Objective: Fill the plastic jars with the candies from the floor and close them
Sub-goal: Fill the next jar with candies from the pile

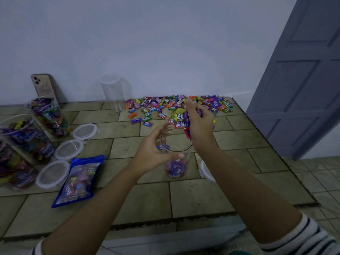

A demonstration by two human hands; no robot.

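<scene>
Left hand (152,152) curled, right hand (201,124) clenched

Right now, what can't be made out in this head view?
Head view:
- Lid: mostly hidden behind the right forearm.
- Leftmost filled jar: cut off by the left edge.
- Candies in the right hand: count hidden by curled fingers and blur.
- Candy pile by the wall: print too small to read.

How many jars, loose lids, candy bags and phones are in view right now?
Jars: 5
Loose lids: 4
Bag: 1
Phone: 1
Total: 11
Candies on the floor: too many to count, left out of the total.
</scene>
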